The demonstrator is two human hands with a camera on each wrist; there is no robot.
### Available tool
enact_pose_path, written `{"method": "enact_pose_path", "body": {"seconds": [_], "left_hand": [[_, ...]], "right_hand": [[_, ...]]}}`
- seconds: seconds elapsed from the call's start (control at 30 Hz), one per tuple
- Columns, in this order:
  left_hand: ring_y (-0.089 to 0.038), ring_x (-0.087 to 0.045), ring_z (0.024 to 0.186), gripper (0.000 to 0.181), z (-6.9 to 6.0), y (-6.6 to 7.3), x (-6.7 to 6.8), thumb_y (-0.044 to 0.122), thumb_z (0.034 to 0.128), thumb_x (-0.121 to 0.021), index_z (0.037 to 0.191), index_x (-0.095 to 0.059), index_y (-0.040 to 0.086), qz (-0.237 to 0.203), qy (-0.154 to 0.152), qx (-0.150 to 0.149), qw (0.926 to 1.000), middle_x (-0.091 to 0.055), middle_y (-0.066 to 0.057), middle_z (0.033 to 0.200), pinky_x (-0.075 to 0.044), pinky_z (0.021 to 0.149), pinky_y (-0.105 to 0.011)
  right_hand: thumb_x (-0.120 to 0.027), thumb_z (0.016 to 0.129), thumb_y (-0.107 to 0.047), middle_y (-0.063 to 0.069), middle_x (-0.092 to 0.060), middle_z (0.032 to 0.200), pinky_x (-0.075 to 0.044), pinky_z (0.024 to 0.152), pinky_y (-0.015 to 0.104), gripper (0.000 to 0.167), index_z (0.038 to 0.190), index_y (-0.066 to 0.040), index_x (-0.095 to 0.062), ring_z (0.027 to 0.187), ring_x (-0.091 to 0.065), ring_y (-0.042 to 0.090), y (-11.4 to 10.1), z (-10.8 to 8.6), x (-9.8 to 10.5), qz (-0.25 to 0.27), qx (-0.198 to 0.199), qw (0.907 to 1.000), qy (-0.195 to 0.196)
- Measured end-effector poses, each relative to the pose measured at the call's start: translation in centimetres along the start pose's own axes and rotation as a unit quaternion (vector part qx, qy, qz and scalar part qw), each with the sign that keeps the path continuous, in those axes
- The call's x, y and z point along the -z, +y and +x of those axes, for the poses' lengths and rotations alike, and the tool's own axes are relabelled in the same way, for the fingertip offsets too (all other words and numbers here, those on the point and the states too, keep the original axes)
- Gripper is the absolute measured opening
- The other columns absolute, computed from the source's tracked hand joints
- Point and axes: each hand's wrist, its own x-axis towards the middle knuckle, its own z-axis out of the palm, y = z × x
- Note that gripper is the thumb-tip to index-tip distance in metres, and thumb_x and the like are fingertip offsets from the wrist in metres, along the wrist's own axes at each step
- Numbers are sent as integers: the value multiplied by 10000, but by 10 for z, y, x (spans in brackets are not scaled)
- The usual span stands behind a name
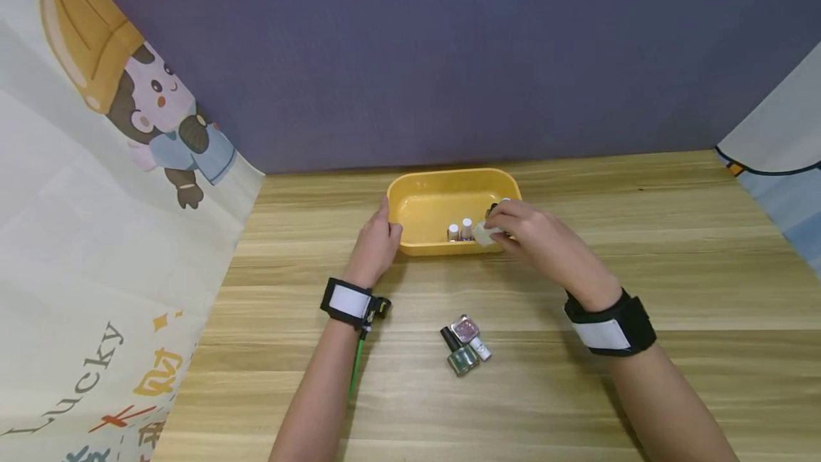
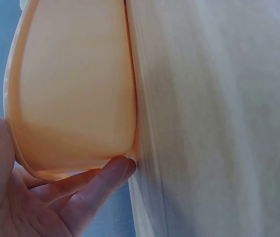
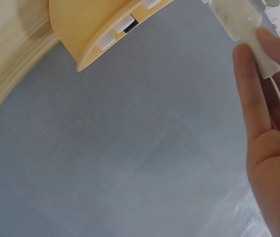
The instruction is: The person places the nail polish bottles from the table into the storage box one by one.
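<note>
A yellow tray (image 1: 426,214) holds several small bottles, two with white caps (image 1: 467,223) near its front wall. At the tray's left end, my left hand (image 1: 375,244) grips the wall; in the left wrist view the fingers of that hand (image 2: 56,197) lie against the outside of the tray (image 2: 76,89). Over the tray's right part, my right hand (image 1: 545,242) pinches a whitish bottle (image 1: 485,234). The right wrist view shows this bottle (image 3: 237,19) held by its pale cap between thumb and fingers of my right hand (image 3: 273,138).
On the wooden table (image 1: 526,405), in front of the tray, lie a dark green bottle (image 1: 463,360) with a black cap and a pinkish glitter bottle (image 1: 465,329) with a white cap. A dark blue-grey panel (image 1: 449,55) stands behind the tray, and a printed curtain (image 1: 115,234) hangs at left.
</note>
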Motion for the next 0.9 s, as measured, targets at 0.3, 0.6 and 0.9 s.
{"method": "enact_pose_path", "body": {"seconds": [0.3, 0.6, 0.9], "left_hand": [[-176, -465, 570, 637, 0, 1, 0, 174, 1001, -441, 1566, -207, -5, 41, 28, -32, 10000, -490, -195, 1462, -439, 566, -312], [-205, -500, 655, 636, 0, 0, 0, 179, 998, -430, 1566, -206, -1, 34, 49, -57, 10000, -454, -192, 1502, -456, 619, -322], [-208, -485, 646, 636, 0, 0, 0, 181, 1000, -437, 1566, -210, -1, 18, 53, -51, 10000, -456, -181, 1501, -455, 632, -328]], "right_hand": [[-778, 795, 35, 119, -682, 1020, -586, 745, 356, 202, 991, 13, -735, 928, -676, 256, 2, 0, 0, 41, -10, 9997, 250], [-774, 801, 32, 116, -682, 1001, -585, 768, 366, 170, 966, 19, -736, 925, -670, 256, 4, 1, -2, 48, 3, 9986, 518], [-771, 812, 14, 114, -680, 987, -583, 762, 362, 150, 958, 23, -736, 904, -664, 237, 5, 1, -4, 9, -107, 9978, 654]]}}
